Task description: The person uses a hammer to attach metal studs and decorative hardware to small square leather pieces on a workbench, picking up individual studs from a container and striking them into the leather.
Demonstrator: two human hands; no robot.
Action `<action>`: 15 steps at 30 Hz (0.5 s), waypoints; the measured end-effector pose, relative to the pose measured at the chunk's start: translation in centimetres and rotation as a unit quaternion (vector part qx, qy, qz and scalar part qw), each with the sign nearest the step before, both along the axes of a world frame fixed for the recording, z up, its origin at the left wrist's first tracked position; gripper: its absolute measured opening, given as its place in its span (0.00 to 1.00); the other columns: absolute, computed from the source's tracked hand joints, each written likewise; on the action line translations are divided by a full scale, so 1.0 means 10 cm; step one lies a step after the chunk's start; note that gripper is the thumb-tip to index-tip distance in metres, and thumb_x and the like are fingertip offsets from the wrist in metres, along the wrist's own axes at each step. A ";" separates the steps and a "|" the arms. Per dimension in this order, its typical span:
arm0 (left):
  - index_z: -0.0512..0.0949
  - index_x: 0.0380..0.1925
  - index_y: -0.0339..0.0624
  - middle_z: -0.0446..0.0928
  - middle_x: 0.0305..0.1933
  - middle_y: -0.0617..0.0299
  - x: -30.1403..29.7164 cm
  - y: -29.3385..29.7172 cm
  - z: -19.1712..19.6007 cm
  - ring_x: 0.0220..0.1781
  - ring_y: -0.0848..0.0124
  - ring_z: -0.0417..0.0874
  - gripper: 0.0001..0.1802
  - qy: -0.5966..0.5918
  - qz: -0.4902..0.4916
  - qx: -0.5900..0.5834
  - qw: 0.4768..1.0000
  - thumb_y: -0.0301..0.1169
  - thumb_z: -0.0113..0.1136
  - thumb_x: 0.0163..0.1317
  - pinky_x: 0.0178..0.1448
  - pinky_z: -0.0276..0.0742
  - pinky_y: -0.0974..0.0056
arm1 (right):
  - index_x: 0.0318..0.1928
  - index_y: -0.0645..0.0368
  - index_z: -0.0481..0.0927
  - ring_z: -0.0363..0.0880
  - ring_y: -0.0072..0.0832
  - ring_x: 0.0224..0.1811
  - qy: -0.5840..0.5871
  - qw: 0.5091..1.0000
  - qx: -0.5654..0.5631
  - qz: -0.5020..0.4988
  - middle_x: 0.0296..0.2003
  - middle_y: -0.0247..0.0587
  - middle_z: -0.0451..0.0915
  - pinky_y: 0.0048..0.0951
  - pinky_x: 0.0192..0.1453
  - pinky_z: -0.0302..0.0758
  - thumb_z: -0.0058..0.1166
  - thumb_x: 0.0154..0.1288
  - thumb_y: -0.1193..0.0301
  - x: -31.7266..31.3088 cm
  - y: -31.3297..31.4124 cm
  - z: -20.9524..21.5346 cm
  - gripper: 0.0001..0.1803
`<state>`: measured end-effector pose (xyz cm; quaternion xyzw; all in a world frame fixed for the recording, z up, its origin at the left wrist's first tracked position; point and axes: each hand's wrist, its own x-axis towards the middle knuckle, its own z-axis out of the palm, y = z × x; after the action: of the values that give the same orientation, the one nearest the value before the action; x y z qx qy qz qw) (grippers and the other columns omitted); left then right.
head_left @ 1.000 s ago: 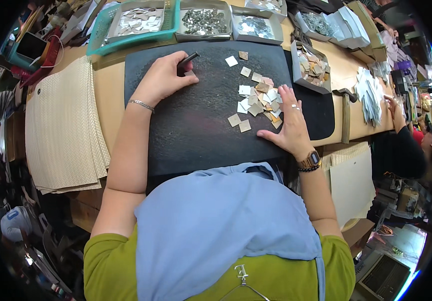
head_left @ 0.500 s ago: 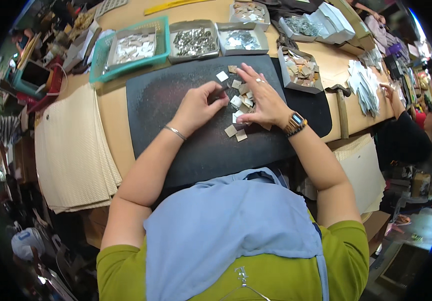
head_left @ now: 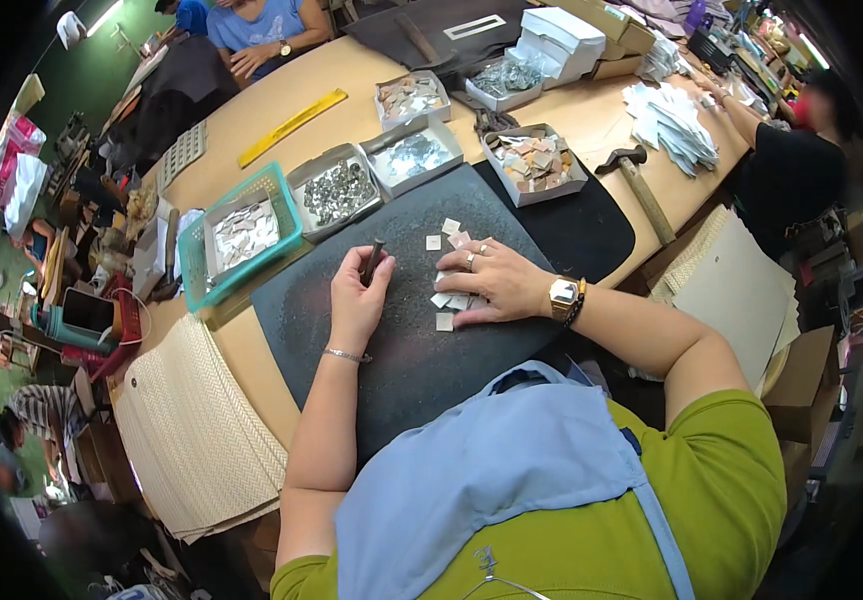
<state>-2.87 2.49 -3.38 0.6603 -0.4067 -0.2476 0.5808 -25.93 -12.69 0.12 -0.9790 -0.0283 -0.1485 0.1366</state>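
My left hand grips a short dark metal rod, like a punch, upright between thumb and fingers above the black mat. To its right, my right hand rests palm down with fingers spread over a group of small pale square pieces. Several of these squares peek out past its fingertips, and the palm hides others. One pale square lies by the thumb, and another square lies flat beyond the fingers.
Beyond the mat stand a teal basket of white pieces, a box of metal bits, a box of clear pieces and a box of tan scraps. A hammer lies right; woven sheets lie left. Co-workers sit around the table.
The whole view has turned. My right hand has lowered flat onto the loose squares, covering more of them. My left hand still holds the rod, now more upright.
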 end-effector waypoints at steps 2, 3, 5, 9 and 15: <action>0.81 0.44 0.38 0.83 0.38 0.70 -0.02 -0.01 0.03 0.40 0.83 0.79 0.09 0.003 -0.001 0.002 1.000 0.32 0.69 0.72 0.47 0.77 0.72 | 0.56 0.48 0.83 0.76 0.39 0.64 -0.006 0.999 0.026 -0.026 0.56 0.38 0.80 0.44 0.65 0.74 0.69 0.64 0.49 0.00 -0.03 -0.09 0.26; 0.80 0.44 0.38 0.83 0.39 0.70 -0.02 -0.01 0.02 0.41 0.82 0.80 0.09 -0.001 -0.005 -0.002 1.000 0.31 0.68 0.72 0.48 0.77 0.72 | 0.49 0.51 0.83 0.80 0.40 0.58 -0.076 0.997 0.016 -0.022 0.48 0.38 0.81 0.41 0.58 0.79 0.69 0.66 0.57 0.04 0.00 -0.05 0.17; 0.80 0.45 0.39 0.83 0.41 0.69 0.01 0.00 0.00 0.43 0.80 0.82 0.08 -0.007 -0.011 -0.010 1.000 0.30 0.67 0.73 0.50 0.78 0.71 | 0.47 0.51 0.84 0.82 0.41 0.53 -0.075 0.995 0.029 -0.055 0.46 0.40 0.81 0.40 0.56 0.79 0.69 0.66 0.60 0.15 -0.02 -0.19 0.14; 0.80 0.46 0.38 0.83 0.42 0.68 0.03 0.01 -0.04 0.44 0.80 0.82 0.09 -0.011 -0.007 0.004 1.000 0.30 0.67 0.73 0.52 0.78 0.71 | 0.45 0.57 0.83 0.85 0.45 0.43 -0.115 0.983 0.122 -0.079 0.38 0.45 0.83 0.41 0.49 0.82 0.65 0.71 0.64 0.32 -0.12 -0.20 0.11; 0.81 0.45 0.38 0.83 0.39 0.70 0.02 0.00 -0.03 0.40 0.82 0.79 0.10 -0.028 -0.007 -0.006 1.000 0.32 0.69 0.72 0.48 0.77 0.71 | 0.44 0.60 0.85 0.88 0.36 0.37 -0.177 0.921 0.248 -0.244 0.34 0.47 0.86 0.36 0.43 0.82 0.64 0.74 0.58 0.36 -0.81 0.18 0.16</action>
<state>-2.67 2.46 -3.72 0.6608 -0.4283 -0.2309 0.5714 -22.36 -20.79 1.96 -0.8482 0.2249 -0.3504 0.3274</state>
